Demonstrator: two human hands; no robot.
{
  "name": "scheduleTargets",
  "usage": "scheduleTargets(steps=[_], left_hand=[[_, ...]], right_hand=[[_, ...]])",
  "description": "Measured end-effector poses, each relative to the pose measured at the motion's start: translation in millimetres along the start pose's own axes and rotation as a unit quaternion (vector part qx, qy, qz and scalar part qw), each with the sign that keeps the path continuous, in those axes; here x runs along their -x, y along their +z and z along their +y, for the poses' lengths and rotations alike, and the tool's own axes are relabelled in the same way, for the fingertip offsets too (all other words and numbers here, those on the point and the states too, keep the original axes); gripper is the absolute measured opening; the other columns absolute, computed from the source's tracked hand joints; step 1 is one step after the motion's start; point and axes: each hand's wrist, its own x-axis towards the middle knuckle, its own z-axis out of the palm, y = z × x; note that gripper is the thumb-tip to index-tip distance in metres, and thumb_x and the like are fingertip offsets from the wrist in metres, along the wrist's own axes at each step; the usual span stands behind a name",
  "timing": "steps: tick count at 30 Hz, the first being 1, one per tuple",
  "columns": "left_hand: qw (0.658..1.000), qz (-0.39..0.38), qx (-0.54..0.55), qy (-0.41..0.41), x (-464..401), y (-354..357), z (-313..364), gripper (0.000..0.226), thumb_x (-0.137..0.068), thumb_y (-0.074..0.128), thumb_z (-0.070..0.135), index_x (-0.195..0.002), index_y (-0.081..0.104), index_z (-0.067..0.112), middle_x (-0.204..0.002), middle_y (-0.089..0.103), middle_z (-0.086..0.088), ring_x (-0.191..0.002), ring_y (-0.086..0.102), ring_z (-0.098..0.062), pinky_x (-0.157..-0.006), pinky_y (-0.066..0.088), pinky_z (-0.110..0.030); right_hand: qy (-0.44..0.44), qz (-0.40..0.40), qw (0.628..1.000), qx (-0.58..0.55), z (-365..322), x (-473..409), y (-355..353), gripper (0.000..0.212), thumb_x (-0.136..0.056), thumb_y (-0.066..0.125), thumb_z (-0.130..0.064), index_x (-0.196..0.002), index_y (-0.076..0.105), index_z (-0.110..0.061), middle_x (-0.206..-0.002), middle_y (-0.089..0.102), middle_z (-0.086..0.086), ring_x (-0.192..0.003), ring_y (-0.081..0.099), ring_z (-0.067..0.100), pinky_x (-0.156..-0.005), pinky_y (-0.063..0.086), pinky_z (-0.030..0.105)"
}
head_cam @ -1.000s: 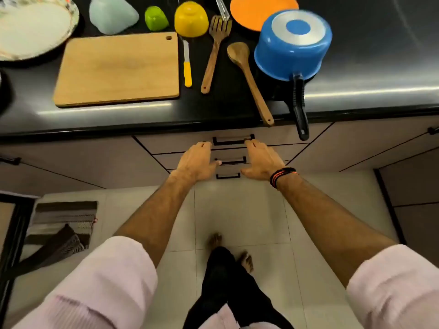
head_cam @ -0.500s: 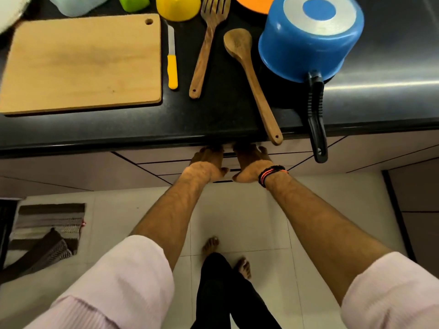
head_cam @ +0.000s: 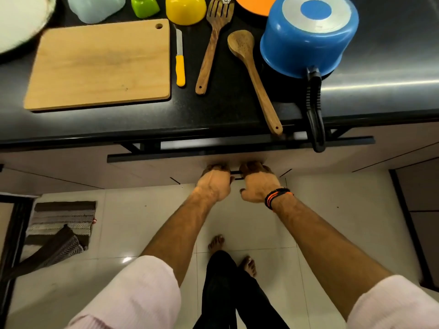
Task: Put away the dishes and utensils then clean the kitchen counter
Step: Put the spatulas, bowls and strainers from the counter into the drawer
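Observation:
On the black counter [head_cam: 142,119] lie a wooden cutting board [head_cam: 99,65], a yellow-handled knife [head_cam: 180,60], a wooden slotted spatula [head_cam: 211,48] and a wooden spoon [head_cam: 254,77]. An upturned blue saucepan [head_cam: 308,36] has its black handle hanging over the counter edge. Below the counter, a drawer [head_cam: 166,167] stands slightly pulled out. My left hand [head_cam: 213,181] and my right hand [head_cam: 257,182] both grip its black handle [head_cam: 236,172], side by side.
At the back stand a yellow bowl [head_cam: 185,9], a green cup [head_cam: 145,5], a pale blue container [head_cam: 95,7], an orange plate [head_cam: 254,4] and a white plate [head_cam: 21,20]. A striped mat [head_cam: 59,229] lies on the tiled floor, left. My bare feet stand below.
Both hands went from open in front of the drawers to gripping the top drawer's handle. The drawer has slid out a little from under the counter.

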Motion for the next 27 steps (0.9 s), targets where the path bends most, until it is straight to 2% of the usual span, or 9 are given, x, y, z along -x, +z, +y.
scheduleTargets(steps=[4, 7, 10, 12, 14, 15, 17, 19, 27], left_hand=[[1.000, -0.011, 0.001, 0.001, 32, 19, 2, 0.045, -0.101, 0.047, 0.034, -0.140, 0.044, 0.012, -0.138, 0.052, -0.013, -0.124, 0.049, -0.031, -0.106, 0.042, -0.039], [1.000, 0.002, -0.023, -0.009, 53, 5, 7, 0.041, -0.096, 0.054, 0.042, -0.128, 0.055, 0.016, -0.125, 0.061, -0.010, -0.112, 0.060, -0.031, -0.095, 0.050, -0.041], [0.985, 0.171, 0.007, 0.023, 82, -14, 6, 0.023, -0.093, 0.059, 0.039, -0.107, 0.062, 0.021, -0.102, 0.068, -0.002, -0.093, 0.065, -0.026, -0.079, 0.053, -0.038], [0.953, 0.293, 0.025, 0.073, 99, -20, -1, 0.020, -0.087, 0.069, 0.029, -0.102, 0.063, 0.017, -0.099, 0.064, -0.003, -0.090, 0.062, -0.024, -0.076, 0.053, -0.037], [0.949, 0.307, -0.016, 0.071, 105, -25, -9, 0.039, -0.082, 0.073, 0.022, -0.117, 0.060, 0.013, -0.120, 0.057, -0.010, -0.110, 0.055, -0.027, -0.094, 0.049, -0.041], [0.962, 0.267, -0.037, 0.043, 107, -29, -12, 0.051, -0.083, 0.071, 0.021, -0.129, 0.053, 0.012, -0.133, 0.051, -0.011, -0.123, 0.048, -0.029, -0.105, 0.040, -0.043], [0.983, 0.165, -0.079, -0.024, 109, -32, -19, 0.061, -0.089, 0.064, 0.023, -0.143, 0.039, 0.014, -0.145, 0.044, -0.010, -0.135, 0.038, -0.029, -0.114, 0.027, -0.043], [0.987, 0.116, -0.100, -0.046, 114, -31, -25, 0.058, -0.094, 0.058, 0.025, -0.146, 0.036, 0.015, -0.145, 0.045, -0.010, -0.136, 0.039, -0.028, -0.116, 0.025, -0.042], [0.988, 0.099, -0.105, -0.048, 158, -12, -21, 0.036, -0.099, 0.049, 0.029, -0.134, 0.048, 0.020, -0.125, 0.061, -0.005, -0.115, 0.056, -0.027, -0.106, 0.038, -0.043]], right_hand=[[-0.013, -0.016, 1.000, -0.002, -3, 31, 16, 0.075, -0.082, 0.067, -0.035, -0.146, 0.035, -0.016, -0.149, 0.039, 0.008, -0.138, 0.035, 0.028, -0.116, 0.029, 0.041], [-0.008, 0.001, 1.000, -0.027, -8, 55, 8, 0.069, -0.083, 0.068, -0.039, -0.141, 0.040, -0.013, -0.138, 0.050, 0.009, -0.126, 0.049, 0.029, -0.104, 0.042, 0.042], [-0.047, 0.239, 0.966, -0.087, -9, 87, 0, 0.031, -0.084, 0.064, -0.031, -0.110, 0.057, -0.015, -0.101, 0.063, 0.003, -0.090, 0.061, 0.023, -0.074, 0.052, 0.036], [-0.069, 0.371, 0.924, -0.069, -1, 100, -5, 0.026, -0.080, 0.066, -0.022, -0.103, 0.060, -0.015, -0.099, 0.061, 0.003, -0.088, 0.056, 0.021, -0.075, 0.049, 0.034], [-0.048, 0.327, 0.944, -0.004, 13, 101, -14, 0.045, -0.077, 0.067, -0.020, -0.121, 0.056, -0.011, -0.121, 0.057, 0.008, -0.111, 0.054, 0.026, -0.098, 0.043, 0.040], [-0.029, 0.267, 0.963, 0.014, 19, 101, -20, 0.055, -0.078, 0.066, -0.020, -0.130, 0.051, -0.010, -0.131, 0.053, 0.010, -0.122, 0.050, 0.029, -0.109, 0.036, 0.043], [-0.002, 0.167, 0.985, 0.034, 28, 101, -28, 0.064, -0.081, 0.064, -0.020, -0.140, 0.043, -0.011, -0.137, 0.051, 0.010, -0.130, 0.046, 0.030, -0.119, 0.024, 0.046], [-0.008, 0.140, 0.989, 0.047, 31, 105, -30, 0.062, -0.084, 0.062, -0.019, -0.142, 0.042, -0.014, -0.136, 0.053, 0.009, -0.129, 0.047, 0.030, -0.119, 0.025, 0.045], [0.000, 0.155, 0.987, 0.031, 22, 145, -6, 0.030, -0.092, 0.056, -0.014, -0.122, 0.055, -0.017, -0.113, 0.062, 0.004, -0.107, 0.056, 0.028, -0.097, 0.038, 0.039]])
